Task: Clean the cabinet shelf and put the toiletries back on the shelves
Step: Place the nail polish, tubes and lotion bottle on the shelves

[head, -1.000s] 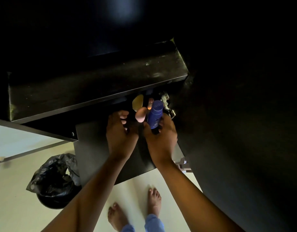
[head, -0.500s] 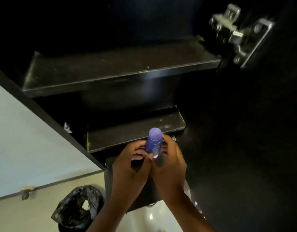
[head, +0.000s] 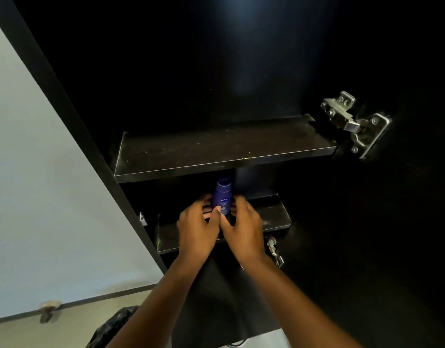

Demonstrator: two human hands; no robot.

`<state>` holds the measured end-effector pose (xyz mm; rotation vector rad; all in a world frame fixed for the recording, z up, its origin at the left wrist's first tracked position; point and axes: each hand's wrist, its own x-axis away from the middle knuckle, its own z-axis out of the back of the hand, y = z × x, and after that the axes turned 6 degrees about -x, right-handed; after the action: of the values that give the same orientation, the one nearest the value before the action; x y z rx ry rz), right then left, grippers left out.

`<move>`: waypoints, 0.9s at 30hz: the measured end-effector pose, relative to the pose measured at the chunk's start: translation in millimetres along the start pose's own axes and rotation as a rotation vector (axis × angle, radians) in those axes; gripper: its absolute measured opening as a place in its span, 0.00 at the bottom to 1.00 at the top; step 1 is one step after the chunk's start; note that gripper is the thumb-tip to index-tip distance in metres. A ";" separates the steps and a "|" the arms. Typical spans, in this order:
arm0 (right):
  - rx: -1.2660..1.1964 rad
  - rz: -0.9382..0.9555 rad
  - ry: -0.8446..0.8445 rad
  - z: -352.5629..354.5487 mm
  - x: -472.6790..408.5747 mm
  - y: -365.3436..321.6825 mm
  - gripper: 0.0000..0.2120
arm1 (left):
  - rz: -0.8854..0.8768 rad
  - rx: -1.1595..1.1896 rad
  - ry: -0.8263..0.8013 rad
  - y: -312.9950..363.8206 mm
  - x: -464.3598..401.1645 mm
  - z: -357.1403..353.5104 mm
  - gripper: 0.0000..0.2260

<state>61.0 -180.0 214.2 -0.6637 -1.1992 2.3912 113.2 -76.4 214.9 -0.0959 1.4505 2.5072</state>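
Both forearms reach forward and up into a dark cabinet, wrists close together, palms turned toward each other. The left hand (head: 197, 226) curls against the left side of a blue bottle (head: 223, 195), its thumb laid across the bottle's lower front. The right hand (head: 244, 226) closes on the right side, fingers wrapped behind the bottle where they are partly hidden. The 2 hands grip the bottle between them, thumbs nearly touching below its label.

The bottle stands upright, cap upward, just beyond the fingertips. Its base is hidden behind the thumbs, so I cannot tell whether it touches the lower shelf (head: 271, 214) that runs under and to the right of the hands. Above the hands the upper shelf (head: 224, 151) juts out, its front edge just over the bottle's cap; its top is bare, with pale scuffs.

Up and to the right of the right hand, a metal hinge (head: 354, 124) sits on the cabinet's side wall. A smaller hinge (head: 274, 249) shows just right of the right wrist. Left of the left forearm the open door (head: 40, 184) slants down, and a black bin bag (head: 116, 325) lies below it, near the left elbow.
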 end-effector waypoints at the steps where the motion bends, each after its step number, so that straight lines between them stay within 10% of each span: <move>1: 0.010 -0.007 -0.003 -1.7 -1.8 1.3 0.15 | 0.019 0.000 -0.008 -2.1 -1.9 -2.4 0.17; 14: 0.017 0.003 -0.045 -9.0 2.0 25.0 0.20 | 0.064 0.034 0.004 -17.0 5.9 -18.1 0.20; 20: -0.013 0.019 0.266 1.9 58.0 48.8 0.20 | -0.195 -0.088 0.177 -22.5 73.1 -13.2 0.11; 27: 0.008 -0.210 0.232 -21.5 104.4 143.8 0.09 | -0.067 -0.116 -0.183 -110.5 113.4 -67.1 0.10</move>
<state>-29.8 -192.0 60.4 -0.7495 -1.1025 2.0816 25.7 -61.6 67.6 0.0621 1.2114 2.4715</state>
